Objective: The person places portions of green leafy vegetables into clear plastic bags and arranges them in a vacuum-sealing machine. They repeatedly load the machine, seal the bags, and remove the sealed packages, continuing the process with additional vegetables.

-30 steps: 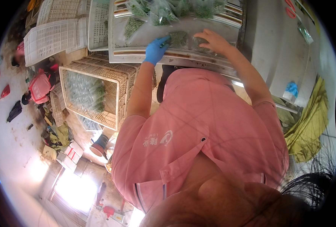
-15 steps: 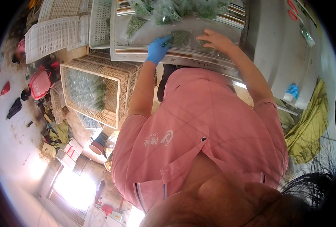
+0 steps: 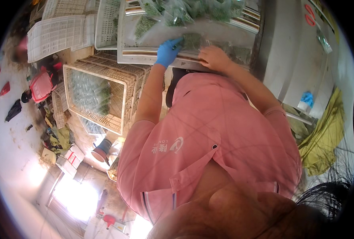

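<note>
A clear plastic bag of small leafy greens [image 3: 192, 41] lies flat on the metal worktop [image 3: 161, 42]. At its left edge is my left hand [image 3: 168, 53] in a blue glove, the fingers closed on the bag's side. My bare right hand [image 3: 215, 59] is beside the bag's near right corner, fingers curled and pressed together. What they grip, if anything, is hidden beneath them. Just right of that hand lie more clear bags of greens [image 3: 239, 53]. Farther back, several filled bags [image 3: 177, 14] are heaped, and a looser bag of greens [image 3: 145, 27] leans at the left.
Left of me stands a cream plastic crate [image 3: 119, 81] holding many packed bags. White crates [image 3: 57, 38] are stacked beyond it. On the right-hand metal surface lie red-handled scissors [image 3: 309, 16] and a crumpled blue glove [image 3: 307, 97]. A yellow-green cloth [image 3: 324, 139] hangs there.
My right hand has moved left and nearer to me, from the bags on the right to the middle bag's corner, its fingers curling in. My left hand has stayed nearly still.
</note>
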Available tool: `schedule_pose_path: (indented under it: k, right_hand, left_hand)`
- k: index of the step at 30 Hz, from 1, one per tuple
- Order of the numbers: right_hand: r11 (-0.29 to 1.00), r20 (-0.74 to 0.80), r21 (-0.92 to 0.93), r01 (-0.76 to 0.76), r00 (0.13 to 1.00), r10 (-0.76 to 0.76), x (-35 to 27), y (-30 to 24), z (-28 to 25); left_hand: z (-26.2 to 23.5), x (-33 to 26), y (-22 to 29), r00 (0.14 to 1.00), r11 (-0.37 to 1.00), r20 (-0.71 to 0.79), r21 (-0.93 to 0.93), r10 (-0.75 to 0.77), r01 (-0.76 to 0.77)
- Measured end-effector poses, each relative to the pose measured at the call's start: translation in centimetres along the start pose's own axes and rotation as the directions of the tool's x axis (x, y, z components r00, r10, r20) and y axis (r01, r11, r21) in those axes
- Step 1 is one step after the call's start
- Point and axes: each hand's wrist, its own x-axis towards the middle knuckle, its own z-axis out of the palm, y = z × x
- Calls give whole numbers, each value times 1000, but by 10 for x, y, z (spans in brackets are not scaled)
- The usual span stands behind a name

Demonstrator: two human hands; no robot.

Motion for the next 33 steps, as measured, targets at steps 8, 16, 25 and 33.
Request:
schedule_pose_path:
  k: [8,16,25,33]
  right_hand:
    - [977,-66,-186,99,991,-113,-19,-3,2]
    - [998,51,-45,43,998,-41,-18,-3,-7]
    - [266,219,814,-516,698,682,95,-25,-15]
    - [-216,363,922,-322,518,775,111,-22,2]
  left_hand:
    - [5,-5,4,996,998,-73,30,52,-50]
    - [0,-4,5,985,1000,-174,31,8,-3]
    - [-51,43,34,837,717,-399,-697,-375,-11]
    - [-65,6,20,909,497,-21,-842,-415,207]
